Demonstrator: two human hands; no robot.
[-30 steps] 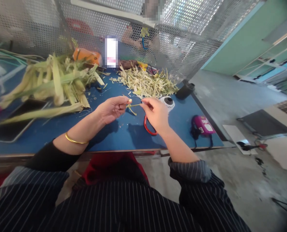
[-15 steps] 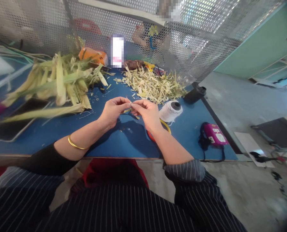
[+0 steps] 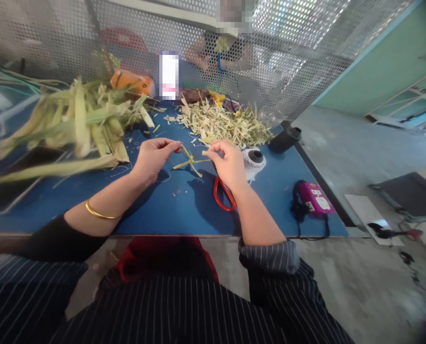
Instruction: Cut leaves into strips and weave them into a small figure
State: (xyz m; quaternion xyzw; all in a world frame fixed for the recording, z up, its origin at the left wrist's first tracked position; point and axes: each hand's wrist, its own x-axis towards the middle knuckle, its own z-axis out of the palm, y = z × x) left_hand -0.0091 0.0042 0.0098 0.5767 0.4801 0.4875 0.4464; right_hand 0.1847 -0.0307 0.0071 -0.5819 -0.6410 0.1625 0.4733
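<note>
Between my hands hangs a small star-shaped piece of knotted corn husk strips, its ends sticking out several ways above the blue table. My left hand is closed, pinching one upper end of it between thumb and fingertips. My right hand is closed too, its thumb and fingers on a short pale strip end at the piece's right side; whether that end belongs to the same knot I cannot tell. Below my right hand lies a red loop handle. A spool of white thread stands just behind that hand.
Long corn husks are piled at the left, over a dark flat tray. Cut husk pieces lie in a heap at the back. A black cylinder and a magenta box with a cord are at the right. Perforated mesh rises behind.
My hands have moved apart from a close pinch together, and the knotted husk piece now shows between them. The view has shifted slightly; the red handle is more exposed.
</note>
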